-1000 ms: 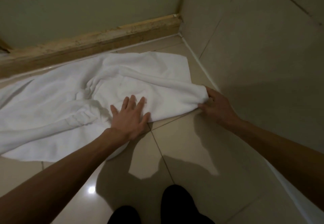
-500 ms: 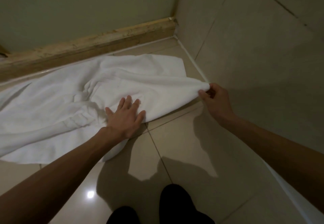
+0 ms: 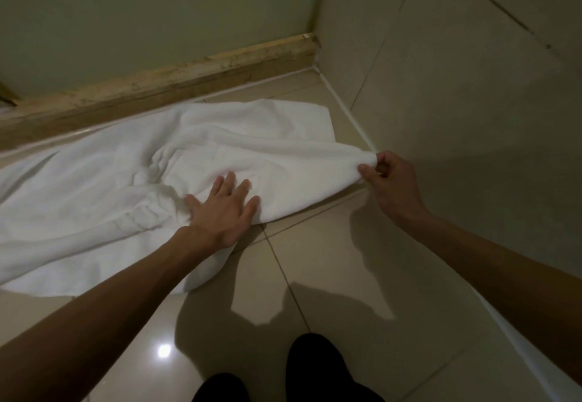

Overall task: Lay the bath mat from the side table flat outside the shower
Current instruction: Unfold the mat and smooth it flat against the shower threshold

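A white bath mat (image 3: 94, 206) lies on the beige tiled floor, spread out but wrinkled, with bunched folds near its middle. My left hand (image 3: 223, 209) rests flat on the mat's near edge, fingers spread and pressing down. My right hand (image 3: 389, 181) pinches the mat's near right corner between thumb and fingers and holds it slightly off the floor, close to the right wall. The mat's left end runs out of view.
A worn wooden threshold (image 3: 176, 80) runs along the far side of the mat below a pale wall. A tiled wall (image 3: 456, 102) rises on the right, meeting the floor at a white joint. My dark shoes (image 3: 315, 367) stand on glossy tiles at the bottom.
My right hand has pulled the mat's corner farther right and up toward the wall, stretching that edge. My left hand stays pressed on the mat.
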`<state>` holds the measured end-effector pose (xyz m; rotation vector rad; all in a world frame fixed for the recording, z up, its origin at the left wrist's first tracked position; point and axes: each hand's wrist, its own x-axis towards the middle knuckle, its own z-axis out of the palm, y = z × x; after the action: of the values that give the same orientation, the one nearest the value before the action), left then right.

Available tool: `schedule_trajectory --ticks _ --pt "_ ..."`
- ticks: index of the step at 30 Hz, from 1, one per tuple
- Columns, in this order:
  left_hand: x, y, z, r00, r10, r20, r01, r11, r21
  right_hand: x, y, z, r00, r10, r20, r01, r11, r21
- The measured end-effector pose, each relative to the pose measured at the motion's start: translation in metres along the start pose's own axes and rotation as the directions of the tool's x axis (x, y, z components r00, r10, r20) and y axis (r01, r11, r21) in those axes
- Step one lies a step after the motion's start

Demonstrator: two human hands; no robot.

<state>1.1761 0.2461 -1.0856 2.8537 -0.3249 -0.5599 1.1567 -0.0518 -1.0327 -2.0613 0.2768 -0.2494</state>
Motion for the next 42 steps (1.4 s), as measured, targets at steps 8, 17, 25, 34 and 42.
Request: schedule_trajectory --ticks 8,17,25,34,42 --pt "0.005 -0.006 0.002 1.000 -0.016 -0.014 0.015 1.000 -0.024 0.026 -0.015 -0.022 0.997 0.046 0.059 -0.048 0.998 0.033" --pt "0.009 -0.011 0.000 1.000 0.023 0.005 -0.023 0.998 0.059 0.068 -0.032 -0.069 0.828 0.344 0.443 -0.351 0.934 -0.070" --pt "0.009 -0.010 0.001 1.000 0.017 0.016 -0.018 0.995 0.098 0.049 0.008 -0.043 0.856 0.421 0.301 -0.446 0.895 0.016" --pt "0.009 -0.009 0.000 0.999 0.022 0.026 -0.024 0.995 0.092 0.011 0.039 -0.032 0.779 0.545 0.309 -0.610 0.773 0.174" --pt "0.009 -0.008 0.000 0.999 0.021 0.025 -0.023 0.997 0.077 -0.026 0.051 -0.021 0.855 0.465 0.229 -0.484 0.874 0.032"
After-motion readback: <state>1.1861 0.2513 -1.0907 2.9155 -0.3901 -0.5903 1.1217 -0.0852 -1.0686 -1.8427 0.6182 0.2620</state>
